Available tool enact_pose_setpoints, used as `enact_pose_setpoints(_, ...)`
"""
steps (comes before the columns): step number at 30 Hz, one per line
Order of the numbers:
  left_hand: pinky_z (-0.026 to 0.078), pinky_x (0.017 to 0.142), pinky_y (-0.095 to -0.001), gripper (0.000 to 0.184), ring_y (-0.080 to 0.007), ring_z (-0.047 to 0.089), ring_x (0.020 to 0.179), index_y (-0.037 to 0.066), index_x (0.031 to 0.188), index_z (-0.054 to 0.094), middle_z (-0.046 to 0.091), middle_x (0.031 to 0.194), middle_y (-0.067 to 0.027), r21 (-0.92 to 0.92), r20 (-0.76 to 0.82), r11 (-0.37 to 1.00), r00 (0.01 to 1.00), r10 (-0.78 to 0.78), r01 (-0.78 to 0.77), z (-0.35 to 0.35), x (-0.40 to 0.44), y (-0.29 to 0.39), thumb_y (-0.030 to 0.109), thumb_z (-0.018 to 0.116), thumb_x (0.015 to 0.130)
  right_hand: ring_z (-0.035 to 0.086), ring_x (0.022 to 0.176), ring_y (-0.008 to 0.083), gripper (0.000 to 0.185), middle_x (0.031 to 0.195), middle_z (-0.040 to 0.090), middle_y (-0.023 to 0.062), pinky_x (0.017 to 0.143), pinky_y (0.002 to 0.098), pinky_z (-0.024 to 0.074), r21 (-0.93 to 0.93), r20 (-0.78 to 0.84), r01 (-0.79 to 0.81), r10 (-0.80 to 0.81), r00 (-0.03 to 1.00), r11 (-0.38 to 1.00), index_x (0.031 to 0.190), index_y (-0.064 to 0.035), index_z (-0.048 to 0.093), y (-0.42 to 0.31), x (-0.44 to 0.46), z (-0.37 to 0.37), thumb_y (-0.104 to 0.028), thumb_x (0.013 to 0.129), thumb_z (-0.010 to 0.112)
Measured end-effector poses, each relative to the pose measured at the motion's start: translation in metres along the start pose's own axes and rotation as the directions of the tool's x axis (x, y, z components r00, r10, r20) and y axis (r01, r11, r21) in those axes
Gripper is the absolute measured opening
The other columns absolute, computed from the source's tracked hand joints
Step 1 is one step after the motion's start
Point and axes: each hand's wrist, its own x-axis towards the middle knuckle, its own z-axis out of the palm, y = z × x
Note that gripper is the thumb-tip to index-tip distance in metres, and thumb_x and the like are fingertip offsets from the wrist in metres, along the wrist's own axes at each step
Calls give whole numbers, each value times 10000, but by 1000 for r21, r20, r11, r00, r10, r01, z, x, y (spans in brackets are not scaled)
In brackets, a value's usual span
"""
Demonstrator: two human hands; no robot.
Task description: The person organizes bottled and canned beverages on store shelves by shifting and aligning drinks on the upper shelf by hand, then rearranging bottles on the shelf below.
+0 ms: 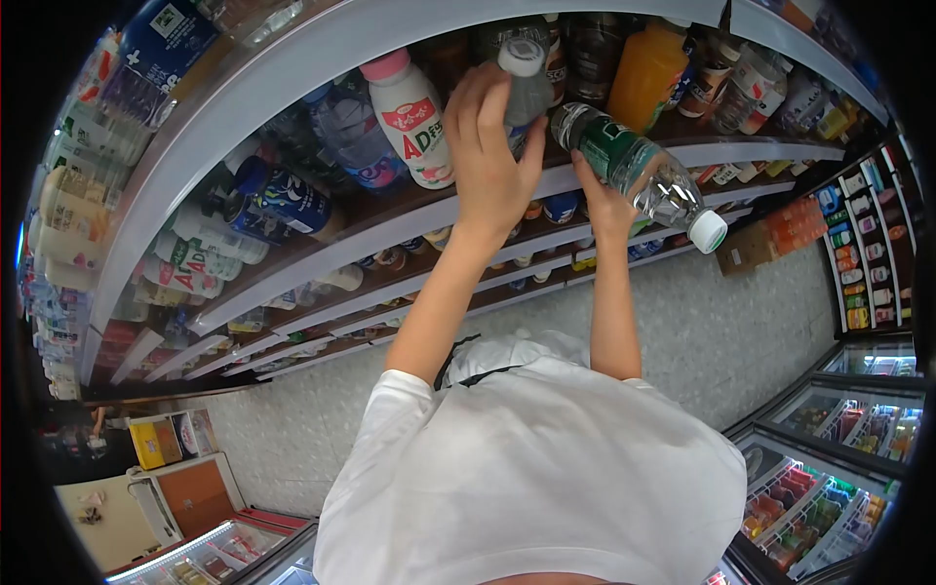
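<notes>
A clear plastic bottle with a white cap stands on the shelf, and my left hand is around it, fingers on one side and thumb on the other. My right hand grips a clear water bottle with a green label. That bottle is tilted, its white cap pointing down and to the right, with its base near the shelf edge. Left of my left hand stands a white bottle with a pink cap. An orange juice bottle is on the shelf behind the water bottle.
The curved grey shelf edge runs below the bottles, with lower shelves of drinks beneath. Blue cans stand to the left. Cardboard boxes sit on the floor at right, and glass-topped coolers are at lower right.
</notes>
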Motion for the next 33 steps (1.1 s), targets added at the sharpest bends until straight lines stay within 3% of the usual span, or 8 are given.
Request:
enact_pose_setpoints(5,403,950,-421,851,-386,482,1144,30,1335,335,446,1263,-244,-105,71,955,960,-271,278,5,-19,5,149,827,651,602,809,169,451,891,633,64,767,307,479,-42,30,97,-96,995,994,1060,0,551,-3,-2,-9,-107,697,796)
enact_pose_setpoints(9,425,926,-404,768,-369,537,1083,-26,1264,426,541,1185,-212,-117,314,958,925,-213,260,-14,-28,2,102,811,612,602,805,161,511,889,633,65,765,304,482,-66,47,80,-77,996,995,1099,3,522,-5,-10,-14,-95,686,807)
enact_pose_setpoints(15,383,1012,-468,735,-348,543,1115,3,1214,444,561,1186,-201,-368,-47,920,985,-164,135,-32,-55,16,102,832,598,619,877,158,399,1031,639,99,800,293,513,19,169,-258,252,953,966,1072,55,580,-26,-18,-14,34,718,764)
enact_pose_setpoints(19,428,940,-400,823,-304,556,1061,-19,1215,430,544,1181,-178,-332,70,812,871,-486,480,-54,-101,0,233,874,570,614,888,155,494,1040,634,102,800,283,505,46,263,-335,312,913,941,1119,43,551,-32,-20,4,-21,698,799)
enact_pose_setpoints(21,430,900,-382,888,-276,537,1038,-9,1232,391,514,1150,-159,-186,115,821,842,-527,539,-72,-102,6,278,881,550,608,903,167,595,1043,624,98,803,286,497,-76,235,87,-67,970,993,1151,17,516,-29,-16,20,-89,661,837)
enact_pose_setpoints(30,421,809,-344,854,-239,521,956,21,1187,385,496,1072,-123,-147,-126,938,935,-333,315,-97,-66,10,246,882,530,635,908,190,381,1028,656,98,774,324,504,55,315,76,-89,945,996,953,5,641,0,-24,76,-156,668,836)
enact_pose_setpoints(31,422,806,-343,827,-236,524,946,19,1171,407,500,1061,-119,-192,-115,925,928,-354,329,-97,-66,10,241,880,530,648,898,282,706,1022,616,153,766,376,521,-127,336,257,-202,920,958,1139,3,493,1,-20,78,-281,613,869)
enact_pose_setpoints(33,421,802,-342,778,-229,522,938,16,1136,443,503,1059,-119,-225,-143,909,911,-387,351,-98,-67,9,234,880,529,646,904,341,760,1018,615,178,742,411,527,-233,392,74,24,920,970,1143,17,490,-9,-10,82,-369,602,859)
